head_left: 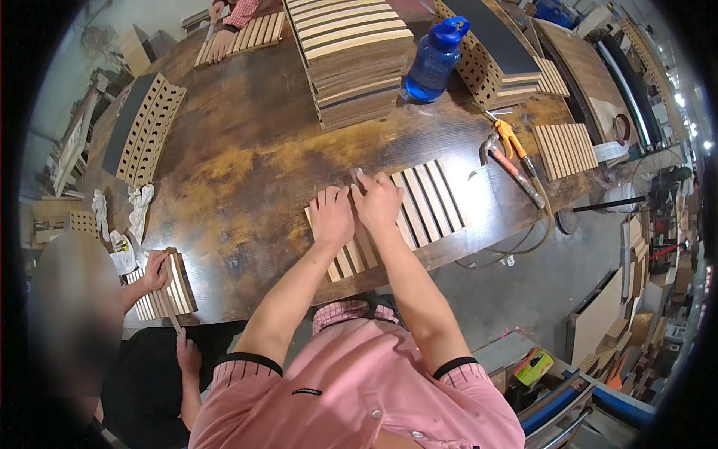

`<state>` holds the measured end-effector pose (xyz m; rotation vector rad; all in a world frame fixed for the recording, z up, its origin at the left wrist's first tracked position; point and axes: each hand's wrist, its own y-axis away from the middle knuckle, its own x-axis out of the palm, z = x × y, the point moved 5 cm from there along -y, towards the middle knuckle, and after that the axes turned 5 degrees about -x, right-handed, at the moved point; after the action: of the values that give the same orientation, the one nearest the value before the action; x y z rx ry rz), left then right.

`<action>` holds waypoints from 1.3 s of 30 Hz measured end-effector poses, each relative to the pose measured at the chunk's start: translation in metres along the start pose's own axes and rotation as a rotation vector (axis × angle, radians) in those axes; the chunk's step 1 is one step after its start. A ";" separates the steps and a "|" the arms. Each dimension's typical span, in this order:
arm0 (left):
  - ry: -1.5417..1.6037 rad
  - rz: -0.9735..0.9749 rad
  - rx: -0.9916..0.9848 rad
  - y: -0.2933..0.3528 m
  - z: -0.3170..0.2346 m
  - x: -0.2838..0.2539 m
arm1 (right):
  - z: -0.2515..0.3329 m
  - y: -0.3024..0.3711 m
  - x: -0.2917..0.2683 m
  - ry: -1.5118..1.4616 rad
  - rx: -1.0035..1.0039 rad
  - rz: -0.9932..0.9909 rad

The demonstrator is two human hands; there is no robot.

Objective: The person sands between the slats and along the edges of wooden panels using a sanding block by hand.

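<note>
A slatted wooden panel (431, 202) of pale strips with dark gaps lies on the table in front of me, near its front edge. Both of my hands are on its middle, side by side, with fingers bent. Between them runs a brown wooden slat (364, 247), set lengthwise with the other strips. My left hand (331, 217) is closed at the slat's left side, its fingertips toward the panel's far edge. Curled over the far end of the slat is my right hand (380, 200). The hands cover part of the slat, and their exact grip is partly hidden.
A tall stack of slatted panels (357, 82) stands beyond, beside a blue water bottle (434, 63). Rightward lie a hammer (516, 173), an orange air gun (510, 138) and another panel (566, 151). Perforated blocks (146, 127) and a co-worker's hand (155, 271) are leftward; another person works across.
</note>
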<state>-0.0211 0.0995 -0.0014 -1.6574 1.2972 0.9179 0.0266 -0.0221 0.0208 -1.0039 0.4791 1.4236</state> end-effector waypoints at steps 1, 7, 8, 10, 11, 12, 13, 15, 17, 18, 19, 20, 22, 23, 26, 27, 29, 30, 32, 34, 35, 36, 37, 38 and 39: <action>0.009 0.015 -0.016 0.002 0.001 -0.002 | 0.000 0.010 -0.006 0.018 -0.022 0.022; 0.019 0.019 -0.036 0.003 0.001 -0.004 | -0.011 0.119 -0.064 0.012 0.003 0.144; 0.003 0.003 -0.022 0.003 0.000 -0.005 | -0.012 0.125 -0.065 0.022 0.070 0.172; 0.003 0.004 -0.006 0.002 -0.003 -0.006 | -0.008 0.089 -0.043 0.033 -0.013 0.069; -0.011 -0.005 -0.009 0.002 -0.003 -0.006 | -0.009 0.065 -0.025 -0.001 -0.039 0.002; -0.025 -0.015 -0.007 0.001 -0.005 -0.006 | -0.005 0.037 -0.013 -0.034 -0.068 -0.063; -0.007 0.007 -0.018 0.000 -0.006 -0.006 | 0.000 0.010 -0.003 -0.043 -0.087 -0.057; -0.030 0.041 -0.017 0.001 -0.009 -0.004 | -0.001 -0.010 0.004 0.007 -0.058 -0.019; -0.013 0.018 -0.026 0.003 0.001 0.001 | 0.001 -0.007 0.005 0.000 -0.018 0.050; -0.011 0.017 -0.033 0.004 0.002 -0.001 | -0.002 0.012 -0.001 0.009 -0.012 0.039; -0.002 0.010 -0.022 0.004 0.000 -0.004 | -0.006 0.035 -0.008 0.020 -0.010 0.030; 0.008 0.005 -0.014 0.005 -0.001 -0.005 | -0.010 0.061 -0.022 0.018 -0.003 0.056; 0.015 -0.006 -0.022 0.007 0.000 -0.004 | -0.011 0.116 -0.062 0.042 -0.031 0.068; -0.007 0.003 -0.016 0.005 -0.001 -0.005 | -0.009 0.137 -0.082 0.067 -0.068 0.046; -0.035 0.076 -0.054 0.005 0.001 -0.001 | -0.026 0.174 -0.108 -0.126 0.117 0.204; -0.047 0.138 -0.086 0.003 0.004 0.001 | -0.027 0.168 -0.114 -0.121 0.115 0.209; -0.049 0.154 -0.097 0.001 0.004 0.003 | -0.033 0.153 -0.118 -0.229 0.219 0.228; -0.057 0.167 -0.102 0.002 0.004 0.003 | -0.035 0.144 -0.113 -0.222 0.222 0.238; -0.071 0.135 -0.087 0.004 0.002 0.001 | -0.036 0.124 -0.099 -0.223 0.194 0.181; -0.039 0.025 -0.039 0.002 0.001 -0.004 | -0.036 0.114 -0.089 -0.147 0.203 0.224; -0.034 0.029 -0.052 0.004 0.001 -0.002 | -0.036 0.111 -0.085 -0.076 0.212 0.258; -0.022 0.015 -0.042 0.006 0.000 -0.001 | -0.035 0.110 -0.080 -0.074 0.208 0.274; -0.009 0.001 -0.034 0.008 0.000 -0.001 | -0.034 0.109 -0.078 -0.038 0.199 0.266; -0.007 0.006 -0.051 0.007 0.003 0.001 | -0.033 0.107 -0.075 -0.002 0.189 0.258; -0.008 0.003 -0.043 0.006 0.002 -0.001 | -0.025 0.097 -0.069 0.029 0.147 0.272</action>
<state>-0.0272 0.1006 -0.0025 -1.6836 1.2829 0.9599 -0.0683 -0.0962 0.0353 -0.8654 0.7536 1.5900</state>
